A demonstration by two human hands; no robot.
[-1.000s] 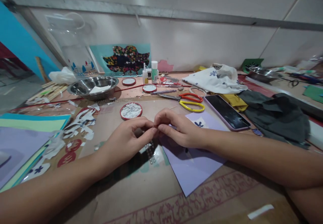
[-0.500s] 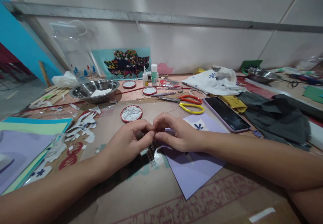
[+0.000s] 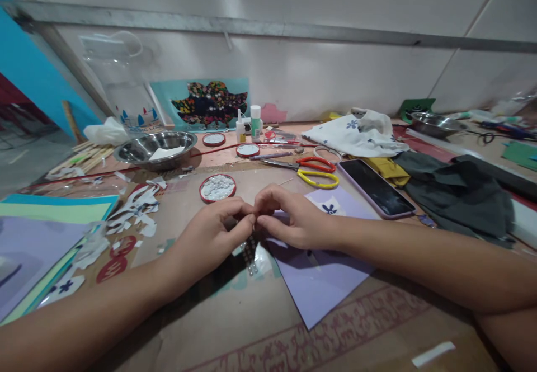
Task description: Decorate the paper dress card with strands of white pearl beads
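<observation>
Brown cardboard sheet (image 3: 210,327), white paper strip (image 3: 433,354) at its near right

Lavender rectangular paper sheet (image 3: 314,299), lying partly beneath the right hand (image 3: 298,221)

Strip of small, shiny round beads (image 3: 251,263), on the cardboard just beside the lavender sheet, partly covered by the left hand (image 3: 216,227)

Hands, fingertips meeting above the bead strip; each grip narrow, thumb to forefinger; whether anything sits between the tips cannot be told at this blur

Round red-rimmed dish of white bits (image 3: 217,187), beyond the left hand

Black-screened phone in purple case (image 3: 377,187), right of metal scissors with red and yellow handles (image 3: 318,179)

Shiny round steel bowl (image 3: 126,154), farther back on the pinkish counter (image 3: 223,157)
</observation>
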